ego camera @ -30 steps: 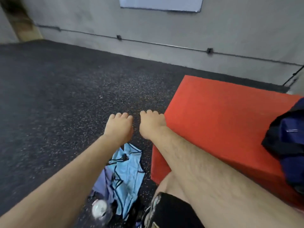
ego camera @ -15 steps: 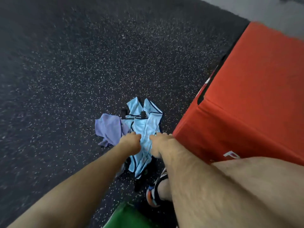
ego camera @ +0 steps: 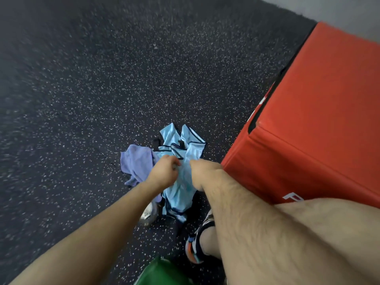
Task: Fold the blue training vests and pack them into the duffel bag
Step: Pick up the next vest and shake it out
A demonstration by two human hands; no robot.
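Nearest us, at the bottom edge, sits a glossy green object [ego camera: 162, 272] that we cannot identify. Just past it is a striped shoe [ego camera: 194, 250] on the person's foot. Both bare forearms reach down from here to the floor [ego camera: 92, 89].

The left hand [ego camera: 164, 171] has its fingers curled in against the light-blue vest [ego camera: 181, 188] and seems to pinch a bit of the fabric. The right hand [ego camera: 200, 173] rests on the same vest, just beside the left. We see only its back, so we cannot tell whether it grips.

The vest lies crumpled on the floor between the hands and beyond them. It is thin, slightly shiny cloth edged in dark binding, with its shoulder straps pointing away from us. A silvery object [ego camera: 147, 214], too blurred to name, lies touching its near left edge. A soft, matte lavender cloth [ego camera: 136, 165] is bunched against its far left side.

We judge the task barely begun. The vest is unfolded and only now being taken up, and the duffel bag is not in view, so folding and packing all remain.

To the right stands a big red box [ego camera: 320, 120], smooth-skinned, with crisp edges and white lettering. The floor is dark, grainy rubber flecked with white, and it runs out to a pale wall [ego camera: 333, 9].
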